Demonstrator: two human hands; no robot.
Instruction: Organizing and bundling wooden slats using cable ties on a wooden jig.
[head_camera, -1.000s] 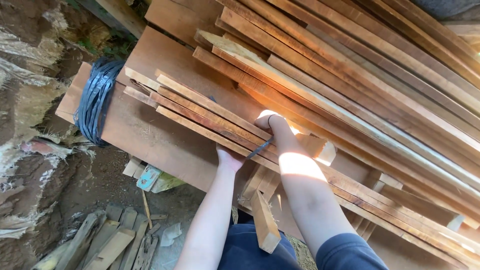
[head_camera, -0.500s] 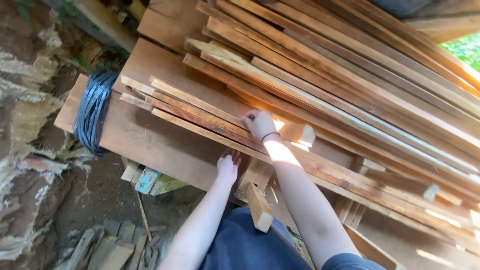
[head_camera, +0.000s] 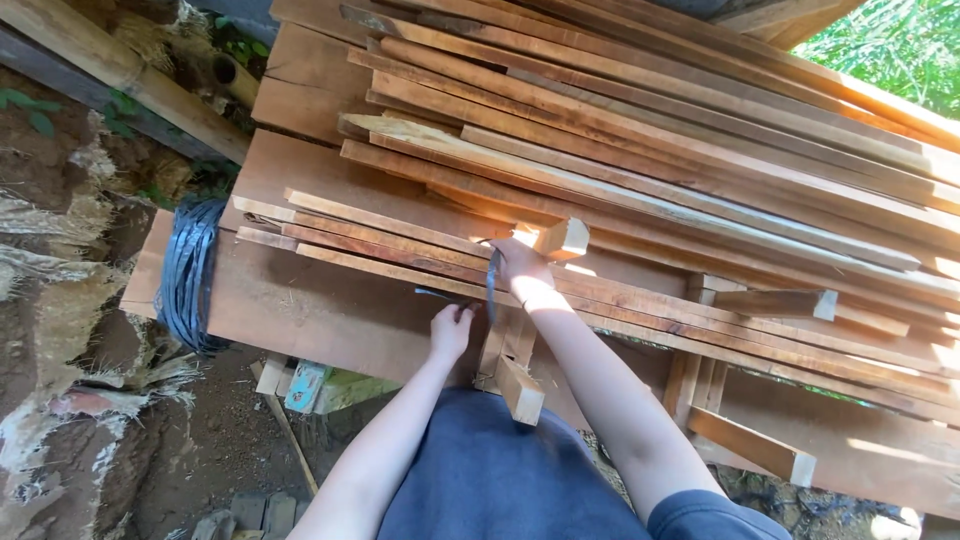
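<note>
Left hand: the left hand sits at the near edge of the bench, fingers curled together at the underside of the bundle; what they pinch I cannot tell.
Right hand: the right hand lies on top of the bundle, fingers closed on a thin dark blue strap that runs down over the slats toward the left hand.
Bundle: a bundle of long narrow reddish wooden slats lies slantwise along the near edge of the broad brown board bench, its left ends short of the left corner.
Block: a small pale wooden block rests just beyond the right hand, touching the slats.
Coil: a coil of dark blue strapping wraps the bench's left end.
Stack: a larger stack of long wooden boards fills the far side.
</note>
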